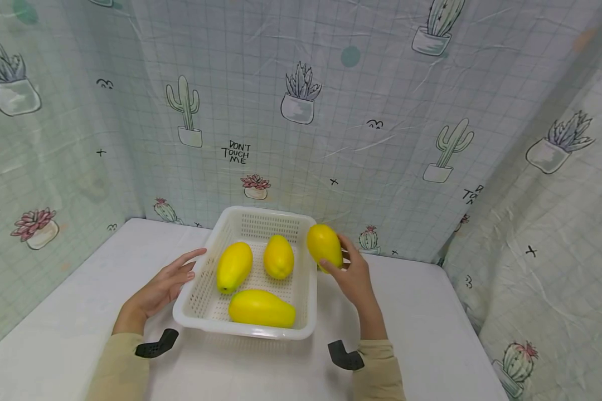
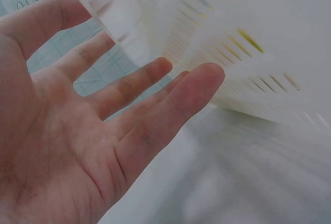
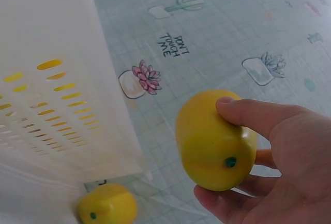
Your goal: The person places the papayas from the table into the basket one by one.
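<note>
A white plastic basket [image 1: 190,323] stands on the table with three yellow papayas in it: one at the left [image 1: 234,267], one towards the back [image 1: 278,257] and one lying crosswise in front [image 1: 262,308]. My left hand [image 1: 160,287] is at the basket's left side, fingers extended, fingertips right at the rim and slotted wall. My right hand [image 1: 353,273] holds another papaya [image 1: 324,245] by the basket's right rim, thumb on one side and fingers on the other. In the right wrist view, its green stem spot faces the camera.
In the right wrist view a further papaya [image 3: 107,205] appears low down beside the basket's outer wall. A curtain [image 1: 301,161] printed with cacti surrounds the white table [image 1: 411,334] at the back and sides. Each wrist carries a black device.
</note>
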Demonstrator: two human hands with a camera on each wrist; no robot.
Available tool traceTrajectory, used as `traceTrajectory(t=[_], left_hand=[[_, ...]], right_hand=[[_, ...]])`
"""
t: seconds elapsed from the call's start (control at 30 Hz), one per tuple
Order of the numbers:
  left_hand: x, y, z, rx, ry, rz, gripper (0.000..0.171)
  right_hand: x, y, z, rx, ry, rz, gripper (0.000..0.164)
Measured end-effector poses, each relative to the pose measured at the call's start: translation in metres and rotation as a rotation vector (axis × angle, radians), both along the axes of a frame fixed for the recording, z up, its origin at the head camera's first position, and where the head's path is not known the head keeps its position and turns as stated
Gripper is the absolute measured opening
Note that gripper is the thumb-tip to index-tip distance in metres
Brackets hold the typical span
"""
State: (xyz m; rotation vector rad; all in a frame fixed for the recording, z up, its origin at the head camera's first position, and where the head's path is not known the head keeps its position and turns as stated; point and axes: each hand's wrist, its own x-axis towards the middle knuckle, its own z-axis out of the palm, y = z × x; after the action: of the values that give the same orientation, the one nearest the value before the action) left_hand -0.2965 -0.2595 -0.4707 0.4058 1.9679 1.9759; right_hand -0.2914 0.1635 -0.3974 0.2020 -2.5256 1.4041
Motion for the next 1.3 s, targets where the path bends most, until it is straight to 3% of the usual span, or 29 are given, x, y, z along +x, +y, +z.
traceTrajectory(t=[0.4,1.3], left_hand=[[0.001,0.0,0.001,-0.002,-0.004,0.006,0.055],[-0.002,-0.002,-0.001,0.055,-0.001,-0.042,0.055]], right_hand=[[0.001,-0.008,-0.002,0.017,0.023,0.048,0.067],[0.002,-0.018,-0.007,0.057,-0.052,0.132,0.067]])
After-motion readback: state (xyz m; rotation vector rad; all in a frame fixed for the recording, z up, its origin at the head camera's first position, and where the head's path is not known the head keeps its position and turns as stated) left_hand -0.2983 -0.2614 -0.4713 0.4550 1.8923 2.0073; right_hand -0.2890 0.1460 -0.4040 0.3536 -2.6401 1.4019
